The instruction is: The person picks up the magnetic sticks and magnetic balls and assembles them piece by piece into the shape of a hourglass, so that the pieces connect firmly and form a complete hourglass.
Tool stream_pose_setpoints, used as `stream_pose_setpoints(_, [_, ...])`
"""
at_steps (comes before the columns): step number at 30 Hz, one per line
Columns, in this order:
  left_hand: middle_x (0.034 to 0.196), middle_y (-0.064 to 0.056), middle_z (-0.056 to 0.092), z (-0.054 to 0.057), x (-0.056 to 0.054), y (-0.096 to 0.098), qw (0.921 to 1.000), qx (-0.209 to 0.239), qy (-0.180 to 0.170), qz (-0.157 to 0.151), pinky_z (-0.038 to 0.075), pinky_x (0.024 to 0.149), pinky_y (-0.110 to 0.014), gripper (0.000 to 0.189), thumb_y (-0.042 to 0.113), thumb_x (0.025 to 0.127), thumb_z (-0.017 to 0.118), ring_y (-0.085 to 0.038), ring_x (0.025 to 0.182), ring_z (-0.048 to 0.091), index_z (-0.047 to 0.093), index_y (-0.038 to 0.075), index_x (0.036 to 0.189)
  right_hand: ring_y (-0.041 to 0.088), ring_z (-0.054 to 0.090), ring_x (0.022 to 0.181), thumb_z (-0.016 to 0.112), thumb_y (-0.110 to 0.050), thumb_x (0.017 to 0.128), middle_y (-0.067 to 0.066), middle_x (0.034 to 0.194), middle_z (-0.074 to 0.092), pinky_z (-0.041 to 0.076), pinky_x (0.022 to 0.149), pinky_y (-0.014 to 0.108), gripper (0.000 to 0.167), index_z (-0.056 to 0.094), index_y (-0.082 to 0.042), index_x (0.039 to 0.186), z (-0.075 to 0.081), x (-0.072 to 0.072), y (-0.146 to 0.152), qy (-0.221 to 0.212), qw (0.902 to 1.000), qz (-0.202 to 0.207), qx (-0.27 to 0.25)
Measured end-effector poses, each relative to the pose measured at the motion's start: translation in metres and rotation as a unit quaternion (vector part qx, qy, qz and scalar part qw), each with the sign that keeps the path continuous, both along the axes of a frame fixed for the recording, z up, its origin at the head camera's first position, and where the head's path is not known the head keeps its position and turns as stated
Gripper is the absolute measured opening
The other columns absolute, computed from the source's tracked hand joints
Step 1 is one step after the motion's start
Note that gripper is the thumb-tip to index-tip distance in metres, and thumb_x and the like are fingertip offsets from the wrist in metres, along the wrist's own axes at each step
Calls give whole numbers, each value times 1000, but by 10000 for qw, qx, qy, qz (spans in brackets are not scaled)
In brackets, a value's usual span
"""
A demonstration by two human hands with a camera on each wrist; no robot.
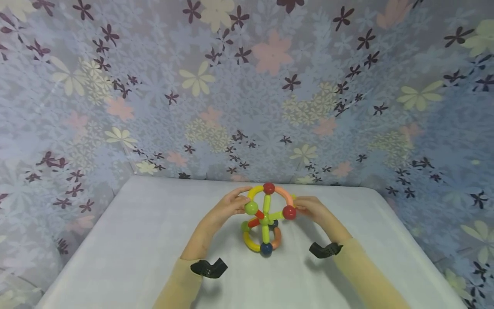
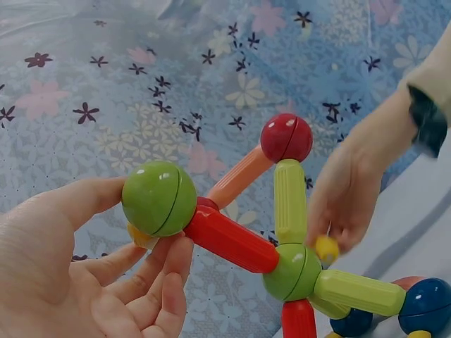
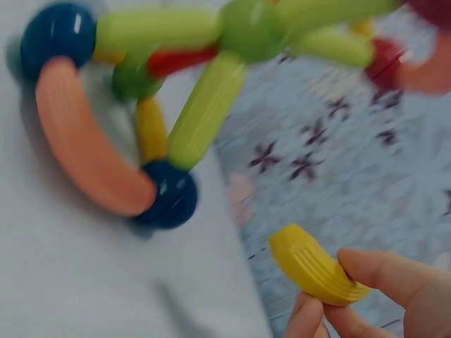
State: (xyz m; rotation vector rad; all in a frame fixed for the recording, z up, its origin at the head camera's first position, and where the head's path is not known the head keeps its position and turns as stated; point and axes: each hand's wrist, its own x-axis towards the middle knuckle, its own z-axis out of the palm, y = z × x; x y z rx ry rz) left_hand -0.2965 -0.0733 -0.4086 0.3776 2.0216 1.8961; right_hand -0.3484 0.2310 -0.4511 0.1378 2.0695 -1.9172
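Observation:
A ball-and-stick toy structure [image 1: 265, 234] stands on the table, built from coloured balls and straight and curved sticks around a central green ball [image 2: 292, 273]. My left hand [image 1: 231, 204] pinches an upper green ball [image 2: 159, 198] at the structure's left side. A red stick [image 2: 232, 239] joins that ball to the centre. To the right of the structure, my right hand [image 1: 314, 208] holds a short curved yellow stick [image 3: 317, 271] between thumb and fingers, apart from the structure in the right wrist view. Two red balls sit on the upper ring, and dark blue balls [image 3: 169, 193] on the lower one.
The white table [image 1: 154, 240] extends around the structure. Behind it hangs a flower-patterned cloth [image 1: 247, 107]. A black band [image 1: 209, 268] is on the left sleeve and another black band [image 1: 326, 249] on the right sleeve.

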Motion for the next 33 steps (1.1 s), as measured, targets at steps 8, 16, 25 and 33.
stream_pose_setpoints(8, [120, -12, 61, 0, -3, -7, 9999, 92, -57, 20, 49, 96, -35, 53, 26, 95, 55, -10, 95, 61, 38, 17, 144, 1, 60, 73, 57, -14, 94, -8, 84, 62, 52, 71, 13, 60, 31, 14, 139, 32, 36, 11, 58, 10000, 39, -37])
stream_pose_setpoints(16, [116, -10, 62, 2, -3, -8, 9998, 191, -8, -87, 49, 97, -36, 54, 24, 95, 55, -9, 94, 62, 36, 15, 145, 1, 61, 73, 58, -15, 94, -9, 87, 65, 52, 69, 12, 66, 24, 13, 143, 53, 92, 10, 201, 9989, 235, -348])
stream_pose_setpoints(25, [123, -14, 59, 5, -1, -7, 9997, 162, 23, -190, 48, 98, -36, 54, 25, 96, 54, -8, 96, 62, 35, 16, 146, 4, 63, 76, 59, -14, 93, -8, 85, 66, 53, 76, 14, 65, 25, 4, 146, 59, 137, -35, 261, 9978, 125, -592])
stream_pose_setpoints(33, [110, -4, 62, 5, 2, -1, 9993, 226, 3, -285, 49, 94, -33, 55, 22, 95, 54, -7, 91, 61, 35, 13, 146, 6, 64, 79, 57, -10, 93, -5, 86, 66, 54, 78, 17, 74, 12, -1, 151, 58, 142, -60, 183, 9942, -539, -908])
